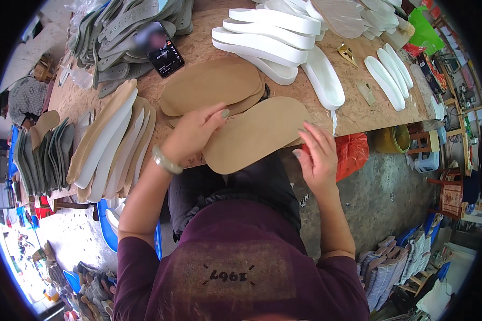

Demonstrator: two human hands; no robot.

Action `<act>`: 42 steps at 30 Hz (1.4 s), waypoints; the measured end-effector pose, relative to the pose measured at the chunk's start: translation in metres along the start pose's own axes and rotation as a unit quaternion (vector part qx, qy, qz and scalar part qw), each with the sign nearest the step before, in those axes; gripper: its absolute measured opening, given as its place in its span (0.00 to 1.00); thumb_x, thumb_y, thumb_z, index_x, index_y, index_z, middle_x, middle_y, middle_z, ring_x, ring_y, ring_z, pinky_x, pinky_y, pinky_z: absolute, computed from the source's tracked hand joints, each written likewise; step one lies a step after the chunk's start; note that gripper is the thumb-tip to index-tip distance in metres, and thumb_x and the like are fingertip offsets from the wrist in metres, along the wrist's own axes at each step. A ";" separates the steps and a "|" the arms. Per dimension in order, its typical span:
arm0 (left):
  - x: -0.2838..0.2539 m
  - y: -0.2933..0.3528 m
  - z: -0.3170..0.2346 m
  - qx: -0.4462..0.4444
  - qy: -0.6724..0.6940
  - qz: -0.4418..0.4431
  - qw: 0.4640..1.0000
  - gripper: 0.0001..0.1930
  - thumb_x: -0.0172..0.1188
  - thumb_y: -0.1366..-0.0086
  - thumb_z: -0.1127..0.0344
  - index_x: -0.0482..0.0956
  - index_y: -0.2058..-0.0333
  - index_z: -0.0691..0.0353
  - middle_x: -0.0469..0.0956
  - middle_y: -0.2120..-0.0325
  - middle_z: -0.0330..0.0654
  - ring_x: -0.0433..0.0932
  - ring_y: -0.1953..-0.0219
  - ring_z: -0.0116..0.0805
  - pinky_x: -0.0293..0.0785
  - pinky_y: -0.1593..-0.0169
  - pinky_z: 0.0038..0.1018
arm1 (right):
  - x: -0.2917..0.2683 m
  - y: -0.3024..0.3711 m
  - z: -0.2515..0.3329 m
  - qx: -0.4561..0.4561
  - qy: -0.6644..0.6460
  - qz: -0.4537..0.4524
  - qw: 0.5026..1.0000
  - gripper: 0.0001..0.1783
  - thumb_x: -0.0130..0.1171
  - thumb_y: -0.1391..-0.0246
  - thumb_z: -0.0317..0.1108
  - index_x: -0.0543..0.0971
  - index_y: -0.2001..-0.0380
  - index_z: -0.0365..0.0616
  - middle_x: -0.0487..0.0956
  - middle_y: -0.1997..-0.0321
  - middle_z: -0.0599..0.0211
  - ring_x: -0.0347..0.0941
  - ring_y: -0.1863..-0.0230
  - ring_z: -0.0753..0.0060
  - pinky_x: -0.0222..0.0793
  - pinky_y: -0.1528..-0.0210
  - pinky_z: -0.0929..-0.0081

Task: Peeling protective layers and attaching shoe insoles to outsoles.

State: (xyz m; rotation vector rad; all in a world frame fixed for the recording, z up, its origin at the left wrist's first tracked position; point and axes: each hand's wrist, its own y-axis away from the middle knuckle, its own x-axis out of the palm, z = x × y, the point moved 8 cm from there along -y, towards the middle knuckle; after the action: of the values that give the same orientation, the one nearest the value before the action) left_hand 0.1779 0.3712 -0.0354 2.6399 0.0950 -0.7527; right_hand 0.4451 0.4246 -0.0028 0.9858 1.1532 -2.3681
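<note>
A tan sole-shaped sheet (254, 134) lies at the table's front edge, partly overhanging my lap. My left hand (195, 128), with a pale bangle on its wrist, is at the sheet's left edge. Its thumb and fingers are closed together, and whatever they pinch is hidden. At the sheet's right end is my right hand (319, 155), its fingers spread and the fingertips at the rim, the thumb apart below. Just behind the left hand rests a pile of similar tan sheets (211, 83).
White foam soles (268, 40) are piled at the back, with more (385, 83) at right. Left are tan-and-white soles (110, 142), grey soles (126, 32) and a phone (163, 51). A red bag (351, 155) hangs below the table edge. Another person (27, 101) is at far left.
</note>
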 end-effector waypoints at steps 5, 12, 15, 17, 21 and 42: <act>0.049 0.071 -0.057 0.312 -0.251 -0.169 0.901 0.31 0.64 0.39 0.57 0.70 0.42 0.71 0.71 0.44 0.59 0.70 0.39 0.52 0.68 0.38 0.40 | 0.038 -0.011 0.042 -0.094 -0.029 0.144 0.985 0.33 0.67 0.51 0.39 0.71 0.43 0.39 0.72 0.38 0.57 0.66 0.34 0.53 0.58 0.34 0.52; 0.087 0.064 -0.039 0.297 -0.316 -0.106 0.895 0.41 0.67 0.45 0.51 0.65 0.39 0.71 0.63 0.37 0.57 0.60 0.32 0.52 0.56 0.32 0.45 | 0.066 -0.010 0.052 -0.142 -0.062 0.268 0.951 0.44 0.67 0.51 0.42 0.61 0.35 0.35 0.69 0.35 0.52 0.62 0.31 0.53 0.55 0.31 0.50; 0.088 0.063 -0.036 0.295 -0.328 -0.106 0.891 0.42 0.67 0.45 0.51 0.64 0.38 0.70 0.63 0.36 0.57 0.60 0.32 0.52 0.56 0.32 0.45 | 0.068 -0.011 0.041 -0.134 -0.042 0.272 0.952 0.45 0.67 0.51 0.43 0.60 0.35 0.34 0.69 0.36 0.51 0.63 0.32 0.53 0.56 0.31 0.52; 0.087 0.061 -0.035 0.290 -0.335 -0.103 0.890 0.42 0.68 0.45 0.51 0.63 0.38 0.70 0.62 0.36 0.57 0.60 0.32 0.51 0.56 0.32 0.45 | 0.066 -0.013 0.026 -0.123 -0.032 0.263 0.956 0.45 0.67 0.51 0.44 0.60 0.35 0.34 0.70 0.36 0.51 0.63 0.32 0.53 0.57 0.31 0.52; 0.087 0.061 -0.037 0.291 -0.339 -0.109 0.888 0.41 0.68 0.46 0.53 0.64 0.39 0.69 0.63 0.36 0.56 0.60 0.32 0.51 0.56 0.32 0.45 | 0.052 -0.019 -0.005 -0.106 0.026 0.219 0.970 0.47 0.68 0.53 0.47 0.60 0.36 0.33 0.71 0.38 0.48 0.65 0.34 0.51 0.58 0.32 0.52; 0.092 0.063 -0.040 0.302 -0.311 -0.131 0.891 0.32 0.65 0.41 0.62 0.67 0.40 0.67 0.69 0.39 0.52 0.66 0.35 0.47 0.60 0.33 0.42 | 0.052 -0.008 -0.003 -0.060 0.044 0.179 0.981 0.41 0.70 0.54 0.37 0.65 0.38 0.36 0.77 0.43 0.55 0.71 0.39 0.59 0.61 0.34 0.50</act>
State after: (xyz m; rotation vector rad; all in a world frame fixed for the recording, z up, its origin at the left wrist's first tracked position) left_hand 0.2871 0.3247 -0.0300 2.7939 0.0396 -1.9586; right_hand 0.4054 0.4326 -0.0362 1.1566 1.0328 -1.9685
